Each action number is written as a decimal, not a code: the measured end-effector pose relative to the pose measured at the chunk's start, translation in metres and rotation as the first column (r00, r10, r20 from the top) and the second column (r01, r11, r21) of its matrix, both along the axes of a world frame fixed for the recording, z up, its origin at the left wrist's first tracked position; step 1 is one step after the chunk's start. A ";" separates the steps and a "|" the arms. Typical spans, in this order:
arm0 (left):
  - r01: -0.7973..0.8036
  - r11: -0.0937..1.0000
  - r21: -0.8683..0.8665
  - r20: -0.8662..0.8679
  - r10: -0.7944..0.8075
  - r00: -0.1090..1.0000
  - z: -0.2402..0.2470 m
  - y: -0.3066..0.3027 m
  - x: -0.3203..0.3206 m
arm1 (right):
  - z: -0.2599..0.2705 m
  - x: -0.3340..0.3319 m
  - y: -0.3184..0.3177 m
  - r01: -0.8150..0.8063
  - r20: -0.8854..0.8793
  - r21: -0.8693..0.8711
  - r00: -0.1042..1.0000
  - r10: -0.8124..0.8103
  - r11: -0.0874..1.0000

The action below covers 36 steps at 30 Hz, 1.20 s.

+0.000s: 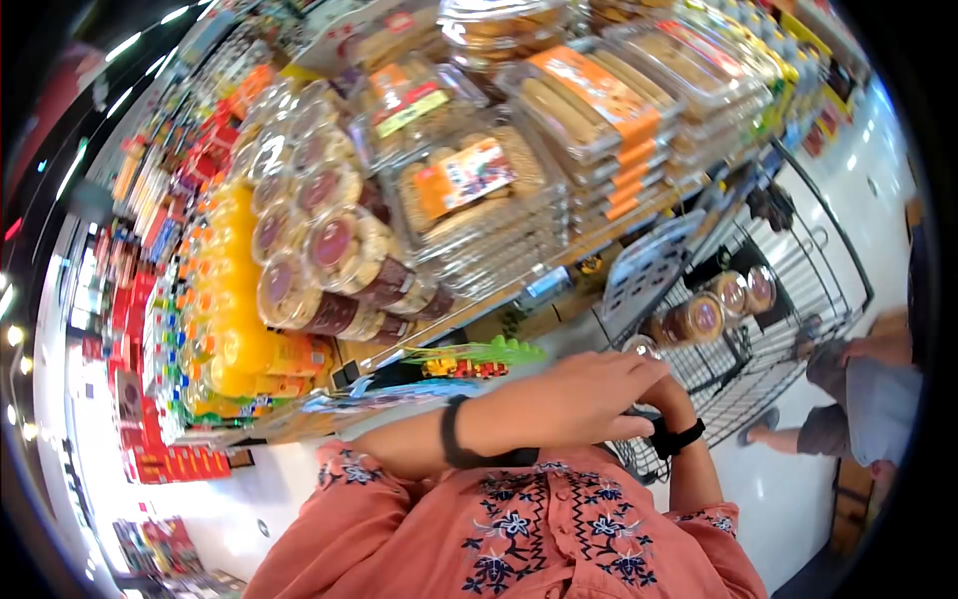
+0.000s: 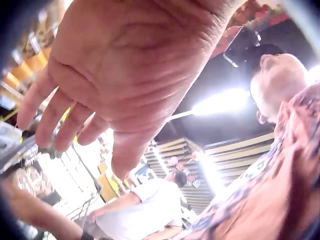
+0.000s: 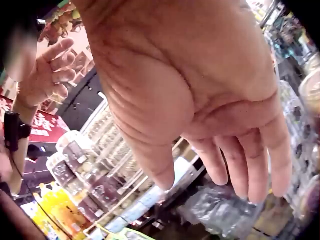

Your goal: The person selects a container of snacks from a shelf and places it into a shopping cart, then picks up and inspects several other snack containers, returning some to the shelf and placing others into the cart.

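My left hand (image 1: 595,391) reaches across in front of my body, above the right wrist in the head view. In the left wrist view its palm faces the camera, with straight, slightly spread fingers (image 2: 65,120) and nothing in them. My right hand (image 1: 669,397) is partly hidden behind the left one in the head view. Its fingers (image 3: 255,160) hang relaxed and hold nothing in the right wrist view. Nearest to both hands is a wire shopping cart (image 1: 848,290) carrying several lidded clear jars (image 1: 704,317).
A display shelf ahead bears stacked clear packs of biscuits (image 1: 459,190), jars with maroon labels (image 1: 344,245) and orange juice bottles (image 1: 235,299). A green price-card holder (image 1: 499,349) sticks out from its edge. Another person (image 1: 883,399) stands right, beyond the cart.
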<state>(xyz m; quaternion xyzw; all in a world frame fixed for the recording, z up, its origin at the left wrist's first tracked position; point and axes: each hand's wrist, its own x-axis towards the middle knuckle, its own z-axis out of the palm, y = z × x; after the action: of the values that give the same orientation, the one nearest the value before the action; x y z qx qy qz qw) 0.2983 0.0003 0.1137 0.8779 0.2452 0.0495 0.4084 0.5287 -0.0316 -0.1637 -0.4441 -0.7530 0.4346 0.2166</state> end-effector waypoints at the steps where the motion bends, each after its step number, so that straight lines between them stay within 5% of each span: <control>1: -0.033 0.999 -0.011 -0.039 0.033 0.999 0.027 0.003 -0.018 | -0.014 -0.012 0.010 -0.051 0.007 0.007 0.999 0.050 0.999; 4: -0.158 0.984 0.085 -0.038 0.161 0.986 0.102 0.009 -0.081 | 0.058 -0.062 0.024 -0.067 -0.031 -0.191 0.998 0.062 0.979; 7: -0.265 0.829 0.492 0.038 0.284 0.958 0.153 0.018 -0.153 | 0.125 -0.097 0.033 -0.129 -0.105 -0.287 0.989 0.103 0.949; 9: -0.489 0.819 0.301 0.124 0.475 0.871 0.192 0.042 -0.209 | 0.159 -0.111 0.038 -0.150 -0.153 -0.345 0.983 0.102 0.927; 11: -0.621 0.673 0.401 0.245 0.574 0.781 0.221 0.073 -0.265 | 0.175 -0.124 0.041 -0.144 -0.272 -0.362 0.961 0.043 0.921; 16: -0.701 0.320 0.637 0.279 0.752 0.597 0.240 0.206 -0.450 | 0.244 -0.157 0.059 -0.069 -0.334 -0.334 0.941 -0.049 0.940; 19: -0.592 0.248 0.766 0.144 0.832 0.535 0.203 0.291 -0.551 | 0.281 -0.183 0.071 -0.012 -0.430 -0.289 0.895 -0.119 0.957; 25: -0.602 0.371 0.707 -0.163 0.914 0.372 0.143 0.352 -0.611 | 0.345 -0.236 0.086 0.139 -0.389 -0.186 0.899 -0.203 0.973; 26: -0.602 0.504 0.620 -0.279 0.858 0.431 0.143 0.362 -0.616 | 0.353 -0.247 0.087 0.169 -0.376 -0.158 0.901 -0.218 0.973; 30: -0.544 0.447 0.710 -0.308 0.892 0.331 0.094 0.435 -0.672 | 0.374 -0.277 0.103 0.201 -0.327 -0.131 0.916 -0.233 0.971; 36: -0.559 0.546 0.624 -0.427 0.837 0.341 0.071 0.455 -0.682 | 0.387 -0.312 0.129 0.176 -0.260 -0.122 0.944 -0.203 0.977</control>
<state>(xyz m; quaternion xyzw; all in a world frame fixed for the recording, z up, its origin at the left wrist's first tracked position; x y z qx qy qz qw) -0.3836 0.4555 0.1843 0.6870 0.7224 -0.0615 0.0483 0.2169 0.0971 0.2234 -0.4609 -0.6478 0.5046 0.3365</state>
